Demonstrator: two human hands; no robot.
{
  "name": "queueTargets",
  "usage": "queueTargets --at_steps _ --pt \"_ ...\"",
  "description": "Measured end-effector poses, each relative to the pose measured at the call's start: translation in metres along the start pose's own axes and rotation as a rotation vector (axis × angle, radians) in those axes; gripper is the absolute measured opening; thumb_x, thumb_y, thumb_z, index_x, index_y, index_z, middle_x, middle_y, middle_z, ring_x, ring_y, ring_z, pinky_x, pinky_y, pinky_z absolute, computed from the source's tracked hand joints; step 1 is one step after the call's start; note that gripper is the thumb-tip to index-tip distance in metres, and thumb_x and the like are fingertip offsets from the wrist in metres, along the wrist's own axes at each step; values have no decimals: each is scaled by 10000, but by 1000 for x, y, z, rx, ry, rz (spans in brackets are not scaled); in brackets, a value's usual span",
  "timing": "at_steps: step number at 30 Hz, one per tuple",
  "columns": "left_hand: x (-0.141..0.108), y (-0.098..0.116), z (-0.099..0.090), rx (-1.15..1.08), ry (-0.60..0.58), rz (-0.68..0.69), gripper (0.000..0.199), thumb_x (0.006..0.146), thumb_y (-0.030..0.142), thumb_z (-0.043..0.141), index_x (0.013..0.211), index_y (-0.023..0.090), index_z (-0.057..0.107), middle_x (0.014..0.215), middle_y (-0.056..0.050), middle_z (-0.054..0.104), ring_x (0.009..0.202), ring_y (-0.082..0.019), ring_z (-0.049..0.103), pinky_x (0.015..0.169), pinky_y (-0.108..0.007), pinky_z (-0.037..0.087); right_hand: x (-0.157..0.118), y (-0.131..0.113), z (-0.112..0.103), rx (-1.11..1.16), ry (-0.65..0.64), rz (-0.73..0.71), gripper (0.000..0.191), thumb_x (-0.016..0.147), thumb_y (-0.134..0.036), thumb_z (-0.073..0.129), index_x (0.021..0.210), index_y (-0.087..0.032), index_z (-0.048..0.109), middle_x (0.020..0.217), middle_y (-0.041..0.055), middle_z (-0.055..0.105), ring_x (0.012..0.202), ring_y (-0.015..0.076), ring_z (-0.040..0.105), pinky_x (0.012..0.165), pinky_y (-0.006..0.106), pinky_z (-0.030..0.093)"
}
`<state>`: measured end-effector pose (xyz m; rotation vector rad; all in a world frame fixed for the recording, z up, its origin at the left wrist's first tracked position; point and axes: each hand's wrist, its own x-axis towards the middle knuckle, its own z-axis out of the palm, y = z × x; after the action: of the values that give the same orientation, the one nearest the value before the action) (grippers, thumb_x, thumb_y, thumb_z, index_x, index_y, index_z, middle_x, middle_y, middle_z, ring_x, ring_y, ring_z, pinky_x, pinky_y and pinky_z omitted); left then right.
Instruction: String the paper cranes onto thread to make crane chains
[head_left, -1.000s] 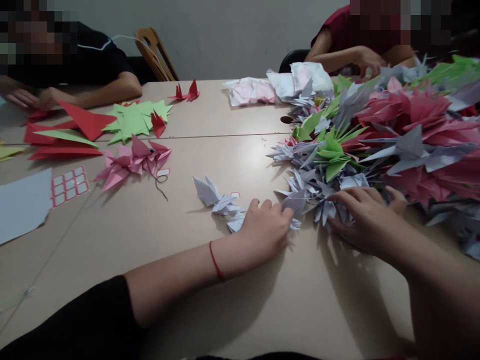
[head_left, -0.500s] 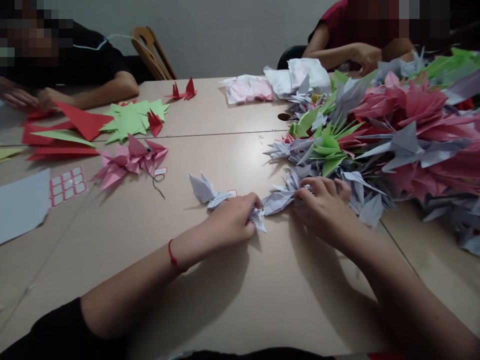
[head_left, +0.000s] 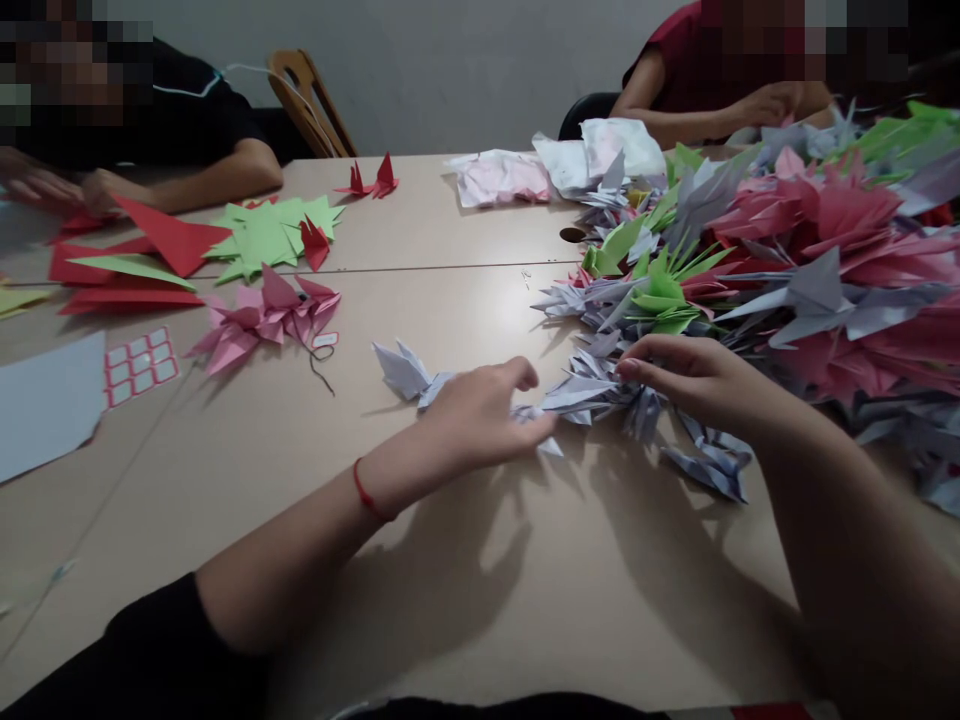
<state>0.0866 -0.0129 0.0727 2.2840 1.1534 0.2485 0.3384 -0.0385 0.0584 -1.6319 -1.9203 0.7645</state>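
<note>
Over a row of pale grey paper cranes on the table, my left hand [head_left: 484,410] hovers with thumb and fingers spread apart. One pale crane [head_left: 403,370] pokes out to the left of it, and others are partly hidden beneath. My right hand [head_left: 686,375] is closed, thumb and forefinger pinching at the edge of a bunch of pale paper cranes [head_left: 589,385]; its other fingers are mostly hidden. Below this hand a loose pale crane [head_left: 709,465] lies on the table.
A large heap of pink, green and grey cranes [head_left: 817,220] fills the right side. Pink cranes [head_left: 262,315], red paper [head_left: 172,240], green cut shapes [head_left: 262,240] and a label sheet [head_left: 140,366] lie left. Crumpled packets [head_left: 499,178] rest at the back. Two people sit opposite.
My left hand has opened and moved slightly right. My right hand has shifted right and rolled, its fingers now pinched together. Some pale cranes below it have shifted towards me.
</note>
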Motion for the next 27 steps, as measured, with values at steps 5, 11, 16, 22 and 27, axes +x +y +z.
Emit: queueTargets --at_steps 5,11,16,22,27 --pt "16 28 22 337 8 163 410 773 392 600 1072 119 536 1006 -142 655 942 -308 610 762 -414 491 8 -16 4 86 -22 -19 334 797 -492 568 714 -172 617 604 -4 531 572 129 476 530 253 367" --pt "29 11 29 235 7 90 205 826 221 460 976 167 588 867 -85 691 763 -230 632 645 -322 447 14 -26 -5 54 -56 0 300 762 -463 585 694 -171 606 551 -28 448 512 104 388 466 237 293" --pt "31 -6 17 30 18 21 196 822 210 442 758 162 620 746 -47 660 668 -164 584 589 -265 392 15 -19 -8 104 -79 46 315 722 -486 609 786 -177 618 607 -8 533 545 128 465 483 247 343" --pt "33 -15 -14 -259 -56 71 305 870 330 442 882 145 684 850 -59 703 787 -168 628 735 -291 475 9 -2 -11 116 -9 17 288 749 -445 611 888 -193 615 881 75 656 792 222 610 674 334 477" --pt "12 -31 -51 -398 295 33 309 856 311 501 1074 145 644 1003 -80 709 931 -173 646 844 -302 510 -11 -11 -1 -121 241 -181 146 842 -308 543 930 -205 596 941 81 597 914 243 582 803 388 462"
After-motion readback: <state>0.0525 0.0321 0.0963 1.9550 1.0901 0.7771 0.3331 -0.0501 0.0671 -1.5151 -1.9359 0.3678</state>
